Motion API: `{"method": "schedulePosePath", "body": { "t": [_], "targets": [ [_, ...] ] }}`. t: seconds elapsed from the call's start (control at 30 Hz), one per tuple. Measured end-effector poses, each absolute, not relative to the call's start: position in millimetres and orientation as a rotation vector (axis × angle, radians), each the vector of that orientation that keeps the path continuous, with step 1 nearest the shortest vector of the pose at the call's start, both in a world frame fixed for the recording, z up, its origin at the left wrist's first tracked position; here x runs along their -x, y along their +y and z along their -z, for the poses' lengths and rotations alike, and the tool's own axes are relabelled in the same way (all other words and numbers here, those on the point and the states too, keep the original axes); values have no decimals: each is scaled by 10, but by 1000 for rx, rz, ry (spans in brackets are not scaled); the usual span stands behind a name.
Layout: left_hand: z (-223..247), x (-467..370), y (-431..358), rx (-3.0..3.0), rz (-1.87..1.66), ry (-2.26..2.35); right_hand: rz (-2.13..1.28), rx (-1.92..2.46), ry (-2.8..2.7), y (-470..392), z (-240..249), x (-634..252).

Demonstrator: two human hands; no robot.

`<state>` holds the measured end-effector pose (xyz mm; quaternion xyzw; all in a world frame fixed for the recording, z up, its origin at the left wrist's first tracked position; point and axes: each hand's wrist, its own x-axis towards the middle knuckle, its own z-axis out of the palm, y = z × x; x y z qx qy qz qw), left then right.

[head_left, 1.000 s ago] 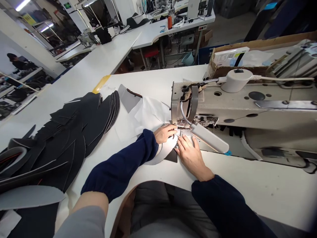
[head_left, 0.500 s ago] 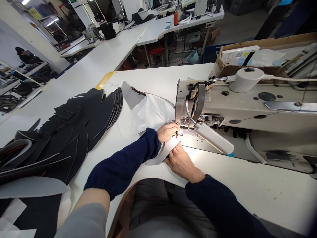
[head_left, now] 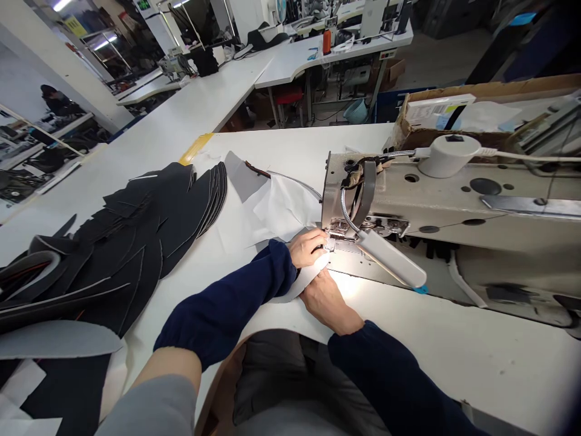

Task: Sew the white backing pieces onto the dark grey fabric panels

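Note:
My left hand (head_left: 307, 247) presses a light grey fabric piece (head_left: 294, 293) down beside the needle area of a sewing machine (head_left: 358, 212), its fingers curled together. Lower and a little to the right, my right hand (head_left: 325, 298) grips the near edge of the same piece, with the thumb and some fingertips hidden by the cloth. The piece curves between both hands, its far part out of sight under the left hand. A clip-on lamp (head_left: 393, 257) lights the stitching spot.
Stacked dark fabric panels (head_left: 149, 224) cover the table's left side. White and grey sheets (head_left: 285, 206) lie behind my left hand. A cardboard box (head_left: 490, 91) stands behind the machine. Across the room are other worktables (head_left: 295, 60) and a seated person (head_left: 59, 100).
My right hand has shifted slightly left and down, its fingers more tucked in at the fabric edge. The left hand stays near the needle. The whole view has tilted a little.

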<state>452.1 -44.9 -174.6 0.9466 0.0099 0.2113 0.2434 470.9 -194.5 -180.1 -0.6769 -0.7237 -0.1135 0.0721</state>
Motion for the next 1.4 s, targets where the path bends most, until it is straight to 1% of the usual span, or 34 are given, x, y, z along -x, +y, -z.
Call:
{"method": "schedulePosePath", "body": {
  "t": [0.23, 0.6, 0.87, 1.1, 1.23, 1.33, 1.4],
  "targets": [
    [1782, -4664, -372, -2711, -499, 191, 265, 2022, -2104, -1841, 1799, -4806],
    [1822, -4822, -149, -2753, -428, 92, 337, 2047, -2001, -1764, 1842, -4820],
    [1883, -4818, -94, -2763, -473, -6, 257, 1956, -1962, -1880, 1886, -4687],
    [1913, -4809, -79, -2737, -550, -87, 342, 2057, -1881, -2006, 1900, -4621],
    [1911, -4749, -128, -2713, -593, -118, 317, 2028, -1809, -2230, 1932, -4568],
    [1886, -4699, -192, -2722, -663, -21, 284, 1977, -1700, -2365, 1926, -4589],
    [1855, -4684, -227, -2761, -696, 179, 238, 1921, -1620, -2412, 1912, -4627]
  ]
}}
